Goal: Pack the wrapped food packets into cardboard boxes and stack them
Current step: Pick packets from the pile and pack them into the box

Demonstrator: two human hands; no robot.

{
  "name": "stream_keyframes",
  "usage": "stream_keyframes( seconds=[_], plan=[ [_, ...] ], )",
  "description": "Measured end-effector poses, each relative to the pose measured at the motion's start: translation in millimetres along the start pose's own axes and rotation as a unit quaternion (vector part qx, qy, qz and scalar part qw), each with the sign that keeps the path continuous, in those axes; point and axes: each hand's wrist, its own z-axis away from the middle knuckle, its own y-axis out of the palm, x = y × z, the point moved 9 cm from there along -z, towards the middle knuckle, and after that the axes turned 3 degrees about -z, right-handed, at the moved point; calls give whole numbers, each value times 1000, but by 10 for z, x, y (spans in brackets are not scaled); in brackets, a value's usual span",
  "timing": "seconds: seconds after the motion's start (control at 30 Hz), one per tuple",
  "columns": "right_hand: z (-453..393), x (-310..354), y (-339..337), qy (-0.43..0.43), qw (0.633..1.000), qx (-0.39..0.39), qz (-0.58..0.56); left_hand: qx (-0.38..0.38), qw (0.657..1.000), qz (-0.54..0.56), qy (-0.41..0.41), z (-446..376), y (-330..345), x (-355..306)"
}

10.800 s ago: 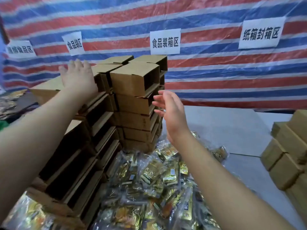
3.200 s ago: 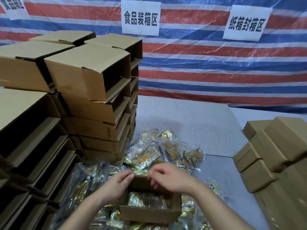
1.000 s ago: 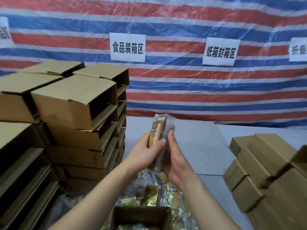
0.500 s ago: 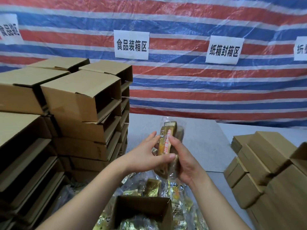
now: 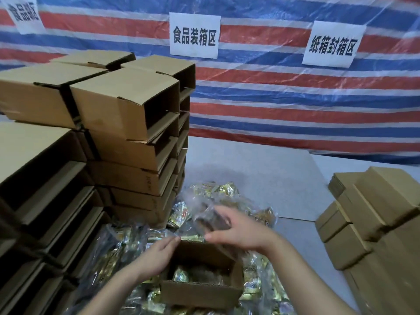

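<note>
Two bare hands work over an open brown cardboard box (image 5: 202,289) resting on a heap of gold-wrapped food packets (image 5: 118,244) on the grey tabletop (image 5: 261,173). Right hand (image 5: 241,230) fingers grip a blurred clear-wrapped packet (image 5: 209,214) above the box's far rim; left hand (image 5: 156,258), fingers relaxed, touches its left wall. Stacked cardboard boxes (image 5: 127,123) flank the left.

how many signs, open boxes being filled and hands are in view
white paper signs on the tarp: 3
open box being filled: 1
hands: 2, left hand, right hand
total: 6
</note>
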Motion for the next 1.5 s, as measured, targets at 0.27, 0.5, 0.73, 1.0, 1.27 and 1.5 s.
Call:
stream_keyframes(
  seconds=[0.27, 0.5, 0.73, 1.0, 1.27, 1.5],
  plan=[
    [-215, -376, 523, 64, 980, 117, 151, -3, 996, 94, 0, -25, 64, 121],
    [-334, -557, 739, 95, 958, 174, 206, 15, 983, 182, -26, 32, 82, 147],
    [-363, -1023, 989, 178, 917, 221, 281, -6, 984, 175, -15, 47, 110, 94],
    [-228, -1059, 802, 188, 947, 177, 190, -14, 985, 173, 7, -26, 190, 90],
    [-162, -1011, 966, 244, 919, 221, 219, -20, 986, 166, -14, -12, 201, 124],
    [-156, -1064, 991, 263, 935, 179, 154, -25, 987, 155, -21, 40, 180, 90]
  ],
)
